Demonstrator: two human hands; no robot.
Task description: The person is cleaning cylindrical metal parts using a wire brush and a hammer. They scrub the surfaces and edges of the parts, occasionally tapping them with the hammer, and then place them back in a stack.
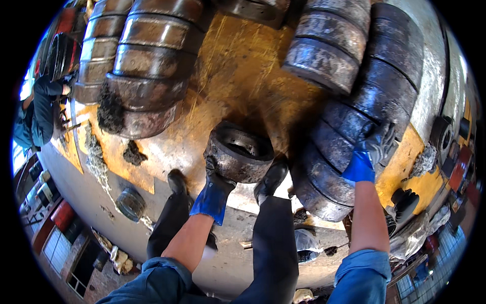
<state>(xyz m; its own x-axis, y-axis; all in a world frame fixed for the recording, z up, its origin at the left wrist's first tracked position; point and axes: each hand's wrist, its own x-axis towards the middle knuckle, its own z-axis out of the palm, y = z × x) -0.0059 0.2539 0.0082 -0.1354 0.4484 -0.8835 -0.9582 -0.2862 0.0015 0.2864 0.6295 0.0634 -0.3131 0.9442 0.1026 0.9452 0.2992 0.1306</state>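
Both my hands wear work gloves with blue cuffs. My left hand (217, 185) is closed at the near left side of a thick, dirty metal ring (243, 164), its fingers pressed against the outer wall. The ring stands slightly tilted between my shoes, its dark bore facing up. My right hand (377, 147), in a greyish, soiled glove, lies over a long row of similar dark metal rings (349, 121) on the right. Its fingers look spread along the rings' outer surface; part of them blends into the grey metal.
More rings lie in rows at the upper left (152, 61) and upper right (329, 45) on a worn yellow floor sheet (243, 66). A dark clump of fibres (109, 109) leans on the left row. Another person (43, 106) works at the far left. Plastic film (412, 235) lies at the right.
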